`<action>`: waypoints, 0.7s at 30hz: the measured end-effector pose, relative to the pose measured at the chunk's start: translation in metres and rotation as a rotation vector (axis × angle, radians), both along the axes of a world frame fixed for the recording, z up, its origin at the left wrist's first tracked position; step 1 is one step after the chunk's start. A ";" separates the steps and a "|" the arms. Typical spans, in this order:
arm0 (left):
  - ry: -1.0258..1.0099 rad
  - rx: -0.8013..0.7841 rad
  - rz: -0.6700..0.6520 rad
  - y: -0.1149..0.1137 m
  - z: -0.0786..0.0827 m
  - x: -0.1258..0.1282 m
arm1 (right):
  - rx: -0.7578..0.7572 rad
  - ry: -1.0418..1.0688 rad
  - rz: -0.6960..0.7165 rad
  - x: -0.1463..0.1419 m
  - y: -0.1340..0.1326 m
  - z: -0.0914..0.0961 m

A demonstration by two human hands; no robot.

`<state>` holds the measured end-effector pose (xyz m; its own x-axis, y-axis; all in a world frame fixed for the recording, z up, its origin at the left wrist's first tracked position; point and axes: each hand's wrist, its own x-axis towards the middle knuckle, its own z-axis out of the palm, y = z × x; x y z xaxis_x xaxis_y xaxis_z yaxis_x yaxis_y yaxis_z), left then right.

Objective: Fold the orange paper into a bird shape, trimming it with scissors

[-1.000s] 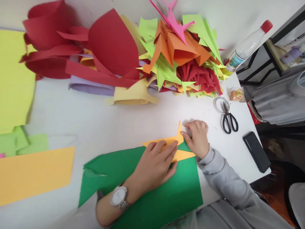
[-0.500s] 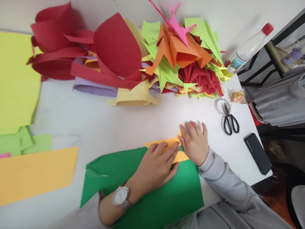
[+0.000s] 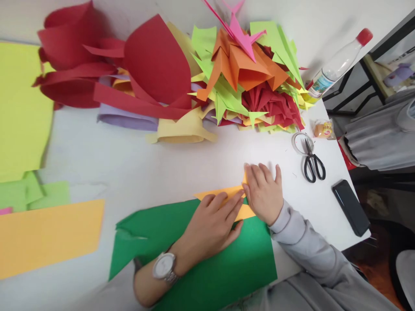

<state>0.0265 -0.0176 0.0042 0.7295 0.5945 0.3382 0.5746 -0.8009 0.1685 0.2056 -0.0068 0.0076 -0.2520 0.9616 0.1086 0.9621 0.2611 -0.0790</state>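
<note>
A folded piece of orange-yellow paper [image 3: 223, 192] lies on the white table [image 3: 155, 164], partly over a large green sheet [image 3: 227, 259]. My left hand [image 3: 210, 224], with a silver watch on the wrist, lies flat on the folded paper with fingers stretched out. My right hand [image 3: 264, 192], in a grey sleeve, presses flat on the right end of the same paper, fingers spread, and covers its tip.
A heap of folded paper shapes [image 3: 246, 73] in orange, green, red and pink sits at the back, with red curled paper [image 3: 149, 65] to its left. Black scissors [image 3: 311, 162], a tape roll [image 3: 300, 140], a black phone [image 3: 350, 207] and a plastic bottle [image 3: 337, 62] lie at right. Yellow and orange sheets [image 3: 48, 237] lie at left.
My right hand has slid left and flattened over the paper's upturned tip, which showed one second ago. The left hand has stayed in place.
</note>
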 end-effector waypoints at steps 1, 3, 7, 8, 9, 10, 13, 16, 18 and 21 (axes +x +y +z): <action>0.006 -0.003 0.000 0.000 0.000 0.000 | -0.001 0.003 -0.006 0.000 0.000 0.000; 0.014 -0.007 -0.001 0.000 -0.001 0.000 | 0.001 0.014 -0.020 0.000 0.001 0.001; 0.007 0.000 -0.013 -0.001 -0.001 0.000 | 0.000 0.031 -0.053 0.000 0.001 -0.001; 0.007 0.001 -0.017 -0.001 -0.001 0.000 | -0.005 0.034 -0.057 0.000 0.001 -0.001; 0.005 0.002 -0.020 -0.001 -0.001 0.000 | -0.009 0.036 -0.062 0.001 0.001 -0.002; 0.003 0.002 -0.021 -0.001 -0.001 0.001 | -0.012 0.038 -0.066 0.001 0.002 -0.003; -0.008 0.002 -0.021 -0.001 -0.001 0.002 | -0.007 0.035 -0.084 0.002 0.002 -0.006; -0.024 -0.002 -0.015 0.000 0.000 0.003 | -0.003 0.026 -0.094 0.004 0.002 -0.009; -0.030 -0.014 -0.013 0.001 0.001 0.004 | 0.002 0.029 -0.091 0.006 0.002 -0.012; -0.026 -0.024 -0.013 0.002 0.001 0.004 | 0.020 0.041 -0.088 0.007 0.002 -0.015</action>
